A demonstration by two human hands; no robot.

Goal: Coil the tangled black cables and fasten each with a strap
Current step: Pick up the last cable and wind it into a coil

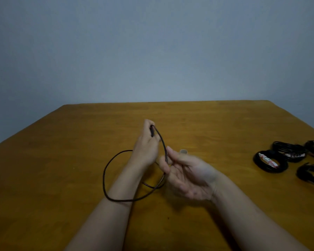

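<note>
Left hand (146, 142) pinching cable (105, 171) end; right hand (185, 175) loosely gripping strand at 3 o'clock. Cable looking light, limp, springy; gripping near plug best.

table (80, 160) smooth matt wood; cable (105, 171) thin, dark, faintly glossy.

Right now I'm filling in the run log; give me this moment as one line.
phase: coiling | left hand: pinching cable end | right hand: guiding black cable loop | coiled bundles: table's right side | wooden table
</note>
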